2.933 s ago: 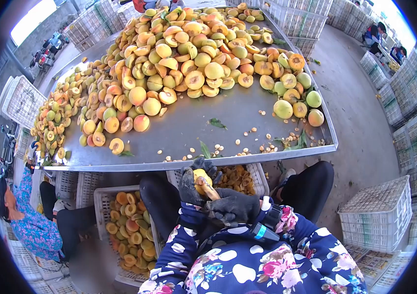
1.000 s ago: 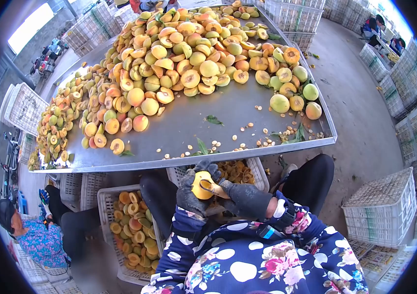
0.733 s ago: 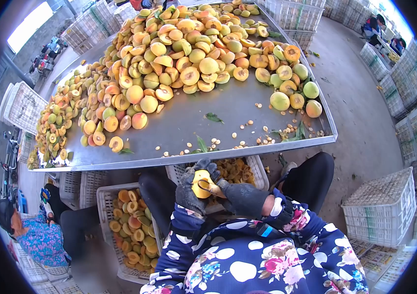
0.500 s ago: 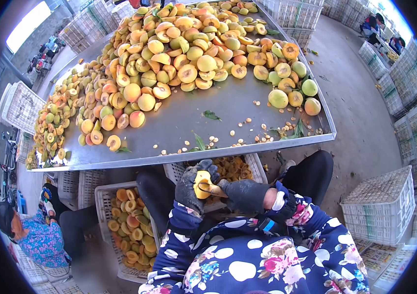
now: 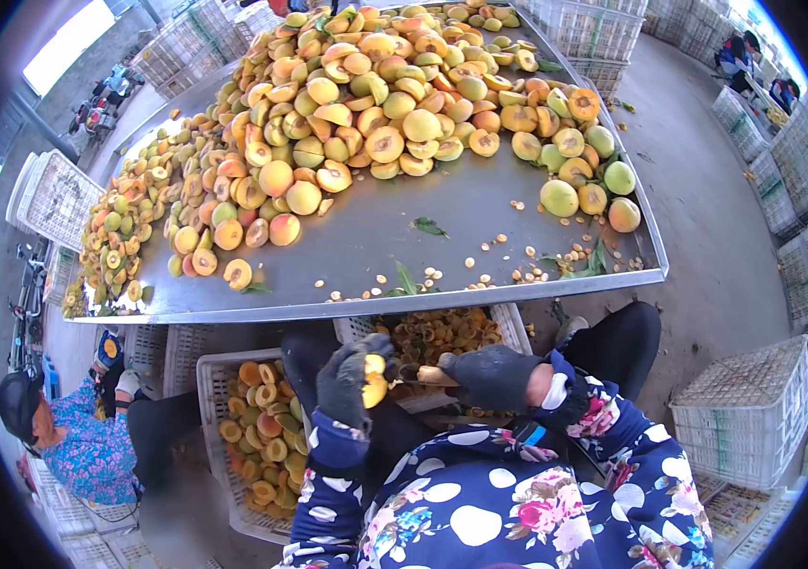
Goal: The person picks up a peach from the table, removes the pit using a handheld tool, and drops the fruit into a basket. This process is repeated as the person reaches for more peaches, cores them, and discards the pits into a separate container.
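My left hand (image 5: 343, 381), in a dark glove, is closed around a yellow peach half (image 5: 375, 383). In my right hand (image 5: 496, 376), also gloved, is a small pitting knife (image 5: 434, 376) with a light wooden handle. Its dark tip points left toward the peach half, with a small gap between them. Both hands are over my lap, in front of the metal table (image 5: 366, 256). Just beyond them, a white crate (image 5: 515, 329) holds peach pieces, partly hidden by my hands and the table edge.
A large heap of peaches (image 5: 385, 142), mostly halved, covers the table's far and left parts. Loose pits and leaves lie near its front edge. A crate of peach halves (image 5: 210, 403) stands left of my legs. A co-worker (image 5: 86, 441) sits farther left. Stacked crates (image 5: 745, 412) stand at right.
The pitting knife has come away from the peach half. My hands have moved apart, and the peach half has turned more edge-on. The whole view has shifted slightly.
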Demonstrator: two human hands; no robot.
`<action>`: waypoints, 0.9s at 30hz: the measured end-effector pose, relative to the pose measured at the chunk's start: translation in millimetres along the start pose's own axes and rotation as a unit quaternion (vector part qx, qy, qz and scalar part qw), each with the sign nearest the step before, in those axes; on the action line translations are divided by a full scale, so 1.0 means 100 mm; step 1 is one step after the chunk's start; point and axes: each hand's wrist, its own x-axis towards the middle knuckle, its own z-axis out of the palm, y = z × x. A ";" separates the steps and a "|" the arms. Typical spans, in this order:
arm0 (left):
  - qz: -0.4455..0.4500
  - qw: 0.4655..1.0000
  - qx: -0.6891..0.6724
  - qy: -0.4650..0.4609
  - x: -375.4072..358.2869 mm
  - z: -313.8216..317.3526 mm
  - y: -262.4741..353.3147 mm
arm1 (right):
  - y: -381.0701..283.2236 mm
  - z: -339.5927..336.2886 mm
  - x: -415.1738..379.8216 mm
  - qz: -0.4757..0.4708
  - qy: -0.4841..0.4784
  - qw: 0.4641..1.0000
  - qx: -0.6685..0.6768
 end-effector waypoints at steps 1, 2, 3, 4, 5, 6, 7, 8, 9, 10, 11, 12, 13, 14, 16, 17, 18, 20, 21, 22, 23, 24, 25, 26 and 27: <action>0.030 0.998 0.040 0.028 -0.04 -0.11 0.12 | 0.07 0.06 0.00 -0.017 0.019 0.998 0.061; 0.029 0.997 -0.007 0.077 -0.05 -0.29 0.20 | 0.17 0.12 -0.02 -0.035 0.035 0.991 0.121; 0.029 0.990 -0.057 0.125 -0.07 -0.53 0.28 | 0.25 0.15 -0.02 -0.053 0.049 0.981 0.179; 0.062 0.982 0.107 0.145 -0.15 -0.97 0.31 | 0.31 0.16 0.02 0.021 -0.035 0.993 0.110; 0.093 0.945 0.269 0.160 -0.20 -1.32 0.37 | 0.41 0.24 0.04 0.053 -0.063 0.993 0.082; 0.011 0.874 0.459 0.159 -0.22 -1.36 0.56 | 0.55 0.37 0.04 0.087 -0.089 0.991 0.052; -0.073 0.761 0.626 0.151 -0.28 -1.31 0.77 | 0.63 0.46 0.03 0.121 -0.116 0.986 0.023; -0.068 0.735 0.652 0.174 -0.30 -1.16 0.95 | 0.66 0.49 0.02 0.144 -0.109 0.982 0.048; -0.064 0.707 0.676 0.197 -0.28 -1.05 1.07 | 0.68 0.52 0.02 0.165 -0.103 0.978 0.073; 0.037 0.795 0.572 0.199 -0.17 -1.31 1.00 | 0.70 0.57 0.02 0.187 -0.097 0.972 0.099; 0.050 0.841 0.504 0.189 -0.03 -1.29 1.08 | 0.71 0.64 0.03 0.182 -0.085 0.974 0.108; 0.063 0.882 0.432 0.178 0.19 -1.22 1.19 | 0.73 0.70 0.03 0.178 -0.072 0.975 0.115; 0.047 0.914 0.363 0.177 0.48 -1.22 1.19 | 0.74 0.74 0.04 0.174 -0.058 0.975 0.121; 0.032 0.940 0.292 0.172 0.79 -1.20 1.19 | 0.75 0.77 0.06 0.195 -0.083 0.970 0.122; 0.169 0.873 0.451 0.082 1.37 -1.10 1.20 | 0.88 0.96 0.03 0.200 -0.089 0.968 0.122; 0.090 0.892 0.435 0.081 1.63 -0.96 1.24 | 0.94 0.99 0.05 0.204 -0.092 0.967 0.122; 0.130 0.866 0.477 0.074 1.98 -1.02 1.13 | 0.90 0.88 0.06 0.230 -0.110 0.954 0.157; 0.145 0.700 0.691 0.107 2.50 -0.90 1.03 | 0.90 0.82 0.06 0.267 -0.129 0.932 0.211; -0.017 0.681 0.720 0.132 2.61 -0.78 1.00 | 0.96 0.90 0.02 0.278 -0.131 0.923 0.232; 0.022 0.636 0.762 0.118 2.64 -0.73 0.90 | 0.96 0.89 0.03 0.277 -0.112 0.924 0.238; 0.061 0.588 0.800 0.105 2.64 -0.70 0.83 | 0.96 0.88 0.03 0.275 -0.094 0.925 0.244; 0.040 0.593 0.798 0.098 2.67 -0.70 0.84 | 0.95 0.86 0.02 0.286 -0.096 0.919 0.252; 0.017 0.596 0.797 0.091 2.63 -0.67 0.89 | 0.90 0.78 0.04 0.296 -0.099 0.914 0.261; -0.006 0.599 0.797 0.084 2.60 -0.66 0.93 | 0.90 0.76 0.07 0.298 -0.111 0.901 0.295; -0.035 0.678 0.733 0.048 2.58 -0.72 0.92 | 0.90 0.74 0.09 0.299 -0.123 0.887 0.329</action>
